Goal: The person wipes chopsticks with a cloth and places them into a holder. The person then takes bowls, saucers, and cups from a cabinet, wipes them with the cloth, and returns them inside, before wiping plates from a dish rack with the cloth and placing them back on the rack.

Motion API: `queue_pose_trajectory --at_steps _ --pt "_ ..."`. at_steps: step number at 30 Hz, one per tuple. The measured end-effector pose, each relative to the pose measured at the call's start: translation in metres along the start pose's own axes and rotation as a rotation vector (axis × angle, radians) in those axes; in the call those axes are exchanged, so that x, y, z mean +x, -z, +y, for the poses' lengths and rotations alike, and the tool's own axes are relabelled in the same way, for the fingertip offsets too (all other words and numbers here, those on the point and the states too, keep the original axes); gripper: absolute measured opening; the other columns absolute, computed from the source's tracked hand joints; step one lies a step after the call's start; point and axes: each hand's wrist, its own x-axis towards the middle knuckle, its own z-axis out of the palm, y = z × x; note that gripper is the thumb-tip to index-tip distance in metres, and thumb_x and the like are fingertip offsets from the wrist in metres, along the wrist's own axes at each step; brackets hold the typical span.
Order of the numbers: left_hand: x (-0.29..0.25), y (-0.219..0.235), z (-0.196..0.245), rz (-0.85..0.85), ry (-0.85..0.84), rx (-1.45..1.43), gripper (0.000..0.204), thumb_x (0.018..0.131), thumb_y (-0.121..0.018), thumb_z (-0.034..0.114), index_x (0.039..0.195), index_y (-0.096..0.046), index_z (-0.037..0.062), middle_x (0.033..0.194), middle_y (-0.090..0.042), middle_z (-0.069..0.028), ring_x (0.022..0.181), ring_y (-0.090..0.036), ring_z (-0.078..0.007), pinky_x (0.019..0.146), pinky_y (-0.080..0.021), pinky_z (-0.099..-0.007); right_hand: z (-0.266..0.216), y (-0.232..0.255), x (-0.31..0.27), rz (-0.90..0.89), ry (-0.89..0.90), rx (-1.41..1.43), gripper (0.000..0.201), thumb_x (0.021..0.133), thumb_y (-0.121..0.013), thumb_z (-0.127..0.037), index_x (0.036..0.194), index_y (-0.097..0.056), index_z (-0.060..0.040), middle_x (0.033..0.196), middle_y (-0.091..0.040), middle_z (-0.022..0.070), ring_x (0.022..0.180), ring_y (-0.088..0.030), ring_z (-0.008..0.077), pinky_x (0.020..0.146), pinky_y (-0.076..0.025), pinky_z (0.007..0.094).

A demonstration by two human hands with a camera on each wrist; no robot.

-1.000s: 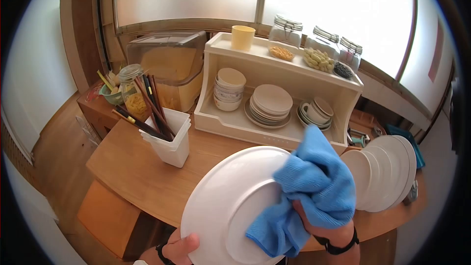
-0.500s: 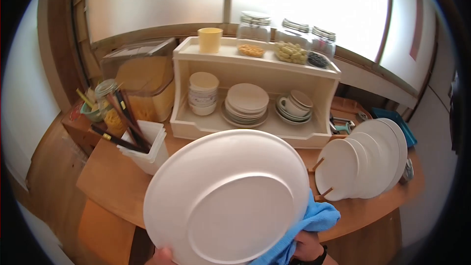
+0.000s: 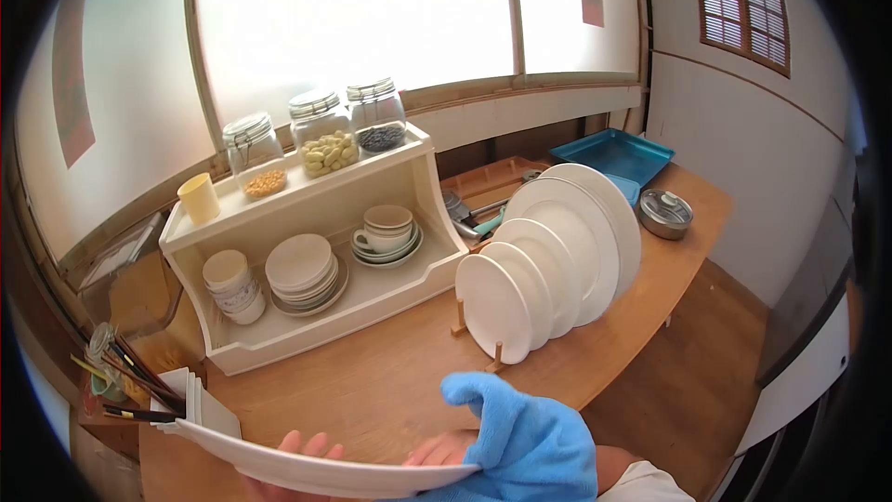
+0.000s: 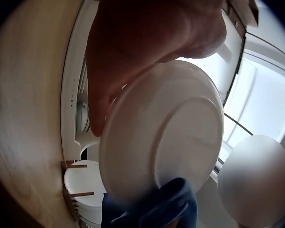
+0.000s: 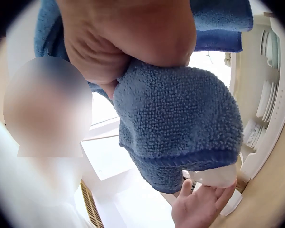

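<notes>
A large white plate (image 3: pixel 316 478) is tipped so that its edge faces the head camera, low over the near side of the table. The left hand (image 3: pixel 302 447) holds it at the rim, fingers showing past the edge; the left wrist view shows the plate's ringed underside (image 4: pixel 187 137). A blue cloth (image 3: pixel 534 442) is bunched over the plate's right end, gripped by the right hand (image 3: pixel 440 449), whose fingers show beyond the rim. In the right wrist view the cloth (image 5: pixel 180 114) wraps the plate edge, and the left hand (image 5: pixel 202 209) touches the opposite end.
Several white plates (image 3: pixel 497 311) stand in a wooden rack on the right. A cream shelf (image 3: pixel 316 335) with bowls, dishes and glass jars (image 3: pixel 321 135) stands behind. Left is a white utensil holder (image 3: pixel 209 409); a blue tray (image 3: pixel 613 158) and lidded pot (image 3: pixel 665 216) lie far right.
The head view has swung right. The plate has gone from facing the camera to nearly edge-on and lower. The cloth has shifted from the plate's underside to its right rim.
</notes>
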Motion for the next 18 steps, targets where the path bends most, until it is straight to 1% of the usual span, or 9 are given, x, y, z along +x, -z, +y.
queue_pose_trajectory --at_steps 2,3,6,9,12,13,15,16,18 --pt "0.011 -0.02 0.002 -0.044 0.225 0.447 0.082 0.094 -0.031 0.066 0.151 -0.025 0.0071 0.153 -0.026 -0.023 0.139 -0.028 -0.0403 0.114 -0.019 -0.0593 -0.006 -0.003 -0.002 -0.035 0.054 -0.092 0.03 0.095 -0.053 -0.015 0.124 -0.053 -0.0059 0.13 -0.055 0.0106 0.122 -0.052 0.0258 0.106 -0.041 0.0388" --pt "0.016 -0.024 0.003 0.064 0.266 0.422 0.081 0.094 -0.036 0.062 0.15 -0.025 0.0036 0.15 -0.027 -0.0311 0.137 -0.033 -0.0412 0.112 -0.025 -0.0583 -0.03 -0.006 0.033 -0.051 0.081 -0.137 0.029 0.096 -0.053 -0.015 0.123 -0.053 -0.0056 0.13 -0.056 0.0108 0.122 -0.052 0.0257 0.105 -0.041 0.0385" --pt "0.025 -0.045 0.006 0.12 0.261 0.547 0.075 0.096 -0.045 0.052 0.146 -0.03 -0.0014 0.145 -0.036 -0.0298 0.13 -0.042 -0.0382 0.107 -0.035 -0.0524 -0.026 -0.001 0.003 -0.109 0.159 -0.268 0.026 0.096 -0.051 -0.016 0.12 -0.054 -0.005 0.128 -0.056 0.0113 0.121 -0.052 0.0254 0.105 -0.041 0.0375" --pt "0.061 -0.055 0.034 0.138 0.737 0.056 0.086 0.092 -0.045 0.065 0.142 -0.037 -0.0034 0.145 -0.04 -0.0245 0.125 -0.051 -0.0369 0.104 -0.043 -0.0526 -0.044 -0.03 0.037 -0.168 0.234 -0.4 0.024 0.096 -0.049 -0.016 0.117 -0.055 -0.0043 0.127 -0.057 0.0119 0.12 -0.053 0.0252 0.105 -0.041 0.0366" --pt "0.073 -0.065 0.041 0.203 0.55 0.602 0.08 0.091 -0.052 0.055 0.139 -0.039 -0.0073 0.138 -0.048 -0.0254 0.122 -0.053 -0.0347 0.104 -0.042 -0.0503 -0.056 0.017 -0.004 -0.221 0.305 -0.536 0.023 0.097 -0.048 -0.017 0.113 -0.056 -0.0036 0.126 -0.058 0.0124 0.119 -0.053 0.0249 0.105 -0.041 0.0357" --pt "0.08 -0.07 0.046 0.201 0.556 0.607 0.08 0.091 -0.052 0.055 0.139 -0.039 -0.0073 0.138 -0.048 -0.0254 0.122 -0.053 -0.0347 0.104 -0.042 -0.0503 -0.059 0.025 -0.022 -0.239 0.323 -0.58 0.023 0.097 -0.047 -0.017 0.112 -0.056 -0.0034 0.125 -0.058 0.0126 0.119 -0.054 0.0248 0.105 -0.041 0.0354" --pt "0.1 -0.085 0.051 0.174 0.675 0.763 0.066 0.088 -0.06 0.015 0.143 -0.031 -0.0069 0.14 -0.045 -0.022 0.128 -0.047 -0.0302 0.108 -0.037 -0.0429 -0.065 0.031 -0.02 -0.274 0.356 -0.669 0.022 0.097 -0.046 -0.018 0.11 -0.057 -0.0029 0.124 -0.059 0.0129 0.118 -0.054 0.0247 0.104 -0.041 0.0348" --pt "0.105 -0.097 0.048 0.224 0.657 0.89 0.061 0.085 -0.061 0.007 0.139 -0.037 -0.01 0.13 -0.054 -0.0201 0.115 -0.057 -0.0264 0.099 -0.046 -0.0377 -0.068 0.031 -0.022 -0.289 0.372 -0.71 0.023 0.097 -0.045 -0.018 0.109 -0.057 -0.0027 0.124 -0.059 0.0131 0.118 -0.054 0.0246 0.104 -0.041 0.0345" --pt "0.118 -0.116 0.05 0.172 0.725 1.018 0.057 0.084 -0.062 0.004 0.135 -0.041 -0.0105 0.123 -0.059 -0.0181 0.107 -0.061 -0.024 0.093 -0.049 -0.0349 -0.047 0.031 -0.041 -0.149 0.343 -0.585 0.023 0.097 -0.045 -0.018 0.11 -0.057 -0.0029 0.123 -0.059 0.013 0.117 -0.055 0.0245 0.103 -0.042 0.034"
